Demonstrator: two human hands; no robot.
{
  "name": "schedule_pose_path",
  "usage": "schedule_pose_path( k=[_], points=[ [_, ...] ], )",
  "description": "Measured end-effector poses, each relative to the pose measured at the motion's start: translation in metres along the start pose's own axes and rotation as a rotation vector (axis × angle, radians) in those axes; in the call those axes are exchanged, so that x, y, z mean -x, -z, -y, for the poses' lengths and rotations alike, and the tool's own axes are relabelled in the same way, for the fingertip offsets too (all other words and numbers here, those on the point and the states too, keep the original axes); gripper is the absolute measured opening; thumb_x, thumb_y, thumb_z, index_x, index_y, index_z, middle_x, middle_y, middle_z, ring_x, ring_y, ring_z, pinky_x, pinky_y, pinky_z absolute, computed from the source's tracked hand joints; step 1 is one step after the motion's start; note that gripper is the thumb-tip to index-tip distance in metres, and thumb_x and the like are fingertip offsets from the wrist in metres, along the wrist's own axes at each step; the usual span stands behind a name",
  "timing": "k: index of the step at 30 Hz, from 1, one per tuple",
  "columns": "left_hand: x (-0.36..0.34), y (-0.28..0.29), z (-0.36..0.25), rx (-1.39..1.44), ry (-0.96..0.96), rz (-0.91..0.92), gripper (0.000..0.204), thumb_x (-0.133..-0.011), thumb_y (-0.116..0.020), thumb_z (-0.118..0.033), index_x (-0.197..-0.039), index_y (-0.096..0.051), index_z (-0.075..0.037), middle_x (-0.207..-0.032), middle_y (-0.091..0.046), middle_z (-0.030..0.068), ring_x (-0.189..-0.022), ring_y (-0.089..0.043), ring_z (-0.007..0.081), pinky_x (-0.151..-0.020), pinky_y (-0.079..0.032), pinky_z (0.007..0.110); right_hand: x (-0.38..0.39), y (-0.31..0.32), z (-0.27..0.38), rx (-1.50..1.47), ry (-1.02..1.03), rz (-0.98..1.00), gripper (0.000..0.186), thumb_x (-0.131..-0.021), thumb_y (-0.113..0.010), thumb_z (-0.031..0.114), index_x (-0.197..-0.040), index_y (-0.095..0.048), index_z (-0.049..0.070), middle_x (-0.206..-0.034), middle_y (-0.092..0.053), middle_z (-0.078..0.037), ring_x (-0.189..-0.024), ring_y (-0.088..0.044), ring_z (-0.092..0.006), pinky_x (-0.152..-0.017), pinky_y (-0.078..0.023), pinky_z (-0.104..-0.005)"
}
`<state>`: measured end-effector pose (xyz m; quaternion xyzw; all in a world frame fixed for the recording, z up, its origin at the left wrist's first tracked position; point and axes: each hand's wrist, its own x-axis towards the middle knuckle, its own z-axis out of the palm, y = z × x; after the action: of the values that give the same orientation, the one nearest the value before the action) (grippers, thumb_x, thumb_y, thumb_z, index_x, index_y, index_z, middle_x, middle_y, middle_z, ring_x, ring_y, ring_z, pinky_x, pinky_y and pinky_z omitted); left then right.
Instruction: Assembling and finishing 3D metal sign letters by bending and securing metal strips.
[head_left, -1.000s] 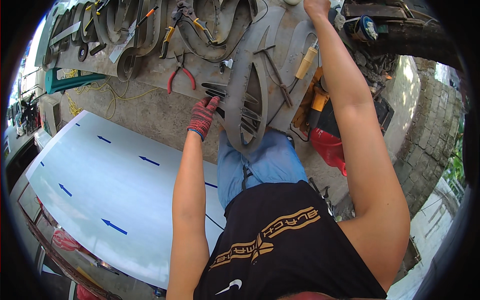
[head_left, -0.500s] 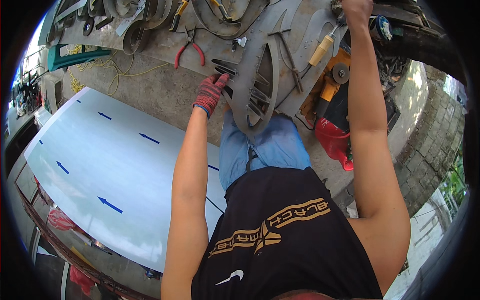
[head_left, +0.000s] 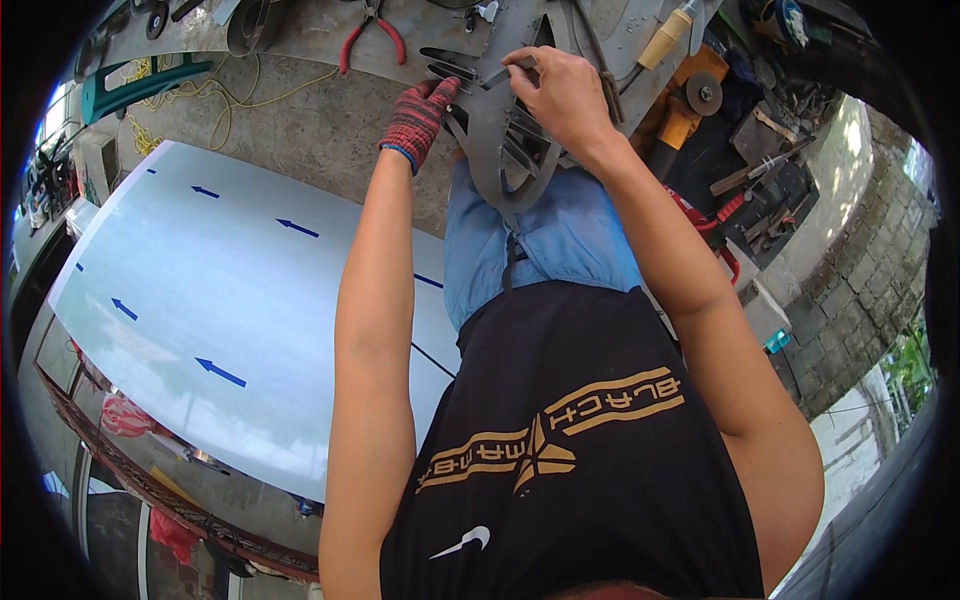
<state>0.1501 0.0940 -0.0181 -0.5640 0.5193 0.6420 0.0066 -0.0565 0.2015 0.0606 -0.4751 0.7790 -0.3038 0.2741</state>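
My left hand (head_left: 417,120), in a red and black knit glove, is closed with its fingertips on thin metal strips (head_left: 447,62) at the left side of a grey curved metal piece (head_left: 493,165). This flat piece has long slots and a rounded loop at its near end, above my blue shorts. Bare, my right hand (head_left: 568,98) hangs over the piece's middle, thumb and forefinger brought together; whatever they pinch is too small to name. Red-handled pliers (head_left: 372,38) lie on the metal tabletop (head_left: 300,38) beyond my left hand. A wooden-handled tool (head_left: 664,40) lies to the right.
An orange angle grinder (head_left: 680,125) sits right of my right hand, beside dark boards with loose metal scraps. A large pale-blue panel (head_left: 250,290) with blue arrows stands at my left. Yellow cord (head_left: 225,105) trails on the concrete floor near a green metal frame (head_left: 120,95).
My right hand has come back from the far right of the table to the middle of the metal piece. My left hand stays at the strips. The whole view has shifted.
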Motion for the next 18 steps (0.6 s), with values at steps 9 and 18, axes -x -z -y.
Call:
schedule_pose_path(
  k=[9,18],
  points=[
    [-0.003,0.004,0.004,0.018,-0.001,-0.005,0.053,-0.096,-0.072,-0.044,-0.125,-0.071,0.0,-0.111,-0.075,0.0116,-0.099,-0.064,0.0196,-0.092,-0.049,0.035,0.011,-0.022,0.001,0.017,0.085,-0.028,0.022,-0.093,-0.066,0.021,-0.109,-0.079,0.013,-0.095,-0.074,-0.009,-0.086,-0.072,-0.0314,-0.079,-0.058,-0.0417],
    [-0.003,0.003,0.002,0.004,0.0,-0.003,0.054,-0.096,-0.072,-0.044,-0.126,-0.071,0.001,-0.115,-0.075,0.0127,-0.104,-0.065,0.0201,-0.095,-0.049,0.034,0.022,-0.032,-0.001,-0.056,0.044,-0.104,0.02,-0.092,-0.069,0.021,-0.107,-0.08,0.014,-0.091,-0.074,-0.008,-0.082,-0.072,-0.0302,-0.075,-0.058,-0.0409]
  ],
)
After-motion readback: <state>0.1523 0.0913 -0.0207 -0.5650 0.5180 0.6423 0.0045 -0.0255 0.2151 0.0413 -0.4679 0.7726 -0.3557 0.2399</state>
